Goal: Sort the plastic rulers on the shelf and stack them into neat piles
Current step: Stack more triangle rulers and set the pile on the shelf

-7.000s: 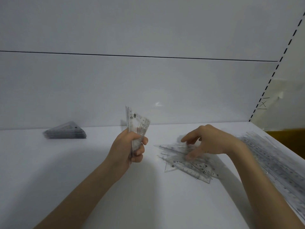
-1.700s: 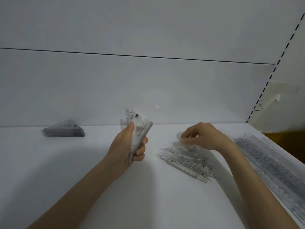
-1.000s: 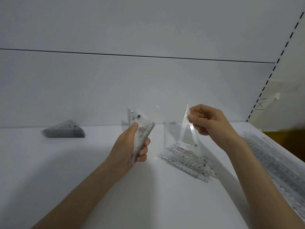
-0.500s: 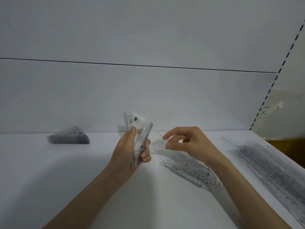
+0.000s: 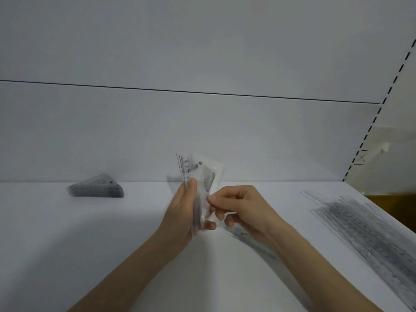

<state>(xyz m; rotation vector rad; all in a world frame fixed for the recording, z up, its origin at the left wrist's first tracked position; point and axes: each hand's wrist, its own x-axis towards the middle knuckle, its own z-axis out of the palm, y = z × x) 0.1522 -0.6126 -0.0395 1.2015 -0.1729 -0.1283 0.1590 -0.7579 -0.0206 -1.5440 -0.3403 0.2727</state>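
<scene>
My left hand (image 5: 183, 212) grips an upright bundle of clear plastic triangle rulers (image 5: 191, 174) above the white shelf (image 5: 67, 244). My right hand (image 5: 238, 206) pinches one clear triangle ruler (image 5: 210, 179) and holds it against the right side of that bundle. A loose heap of clear rulers (image 5: 249, 239) lies on the shelf under my right wrist, mostly hidden by it. A neat pile of triangle rulers (image 5: 96, 189) sits at the far left by the back wall. Long straight rulers (image 5: 369, 230) lie spread along the right edge.
The white back wall (image 5: 202, 131) rises straight behind the shelf. At the right a slotted upright (image 5: 382, 104) marks the shelf's end, with a yellow-brown surface (image 5: 396, 206) beyond it.
My right hand lifted one triangle ruler from the loose heap, carried it left and brought it up against the bundle in my left hand. The camera has tilted slightly.
</scene>
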